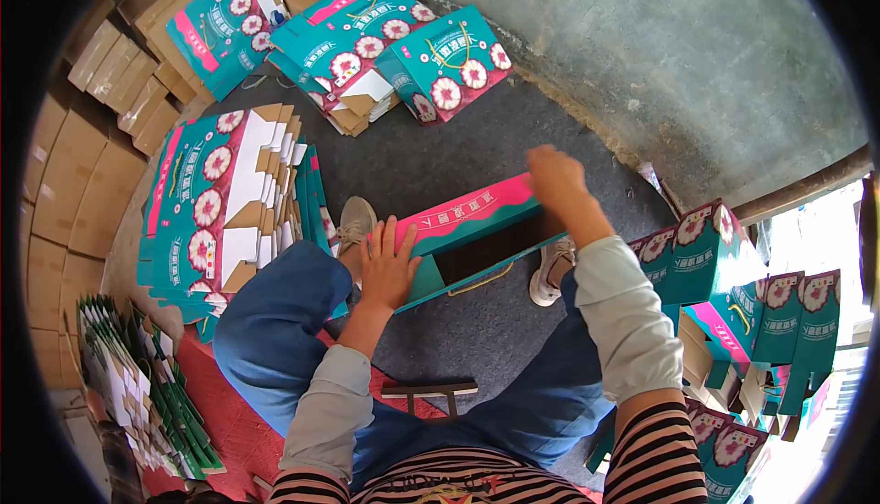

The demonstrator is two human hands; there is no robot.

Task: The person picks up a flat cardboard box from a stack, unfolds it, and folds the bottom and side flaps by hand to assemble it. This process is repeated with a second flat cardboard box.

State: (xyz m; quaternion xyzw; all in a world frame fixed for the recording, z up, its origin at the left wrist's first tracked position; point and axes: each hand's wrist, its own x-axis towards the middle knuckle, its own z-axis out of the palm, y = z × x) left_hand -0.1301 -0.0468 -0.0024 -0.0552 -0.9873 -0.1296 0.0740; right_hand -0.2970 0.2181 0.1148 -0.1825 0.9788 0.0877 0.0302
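A teal and pink carton gift box sits between my knees, with a dark opening facing me and a yellow cord handle along its near side. My left hand rests on the pink panel at the box's left end, fingers stretched out and spread. At the far right corner, my right hand has its fingers curled over the box edge. Its fingertips are partly hidden.
Flattened teal cartons are stacked at left, green-edged cartons below. More teal boxes lie at the back. Formed boxes pile up at right. Brown cartons line the left side; a concrete wall stands behind.
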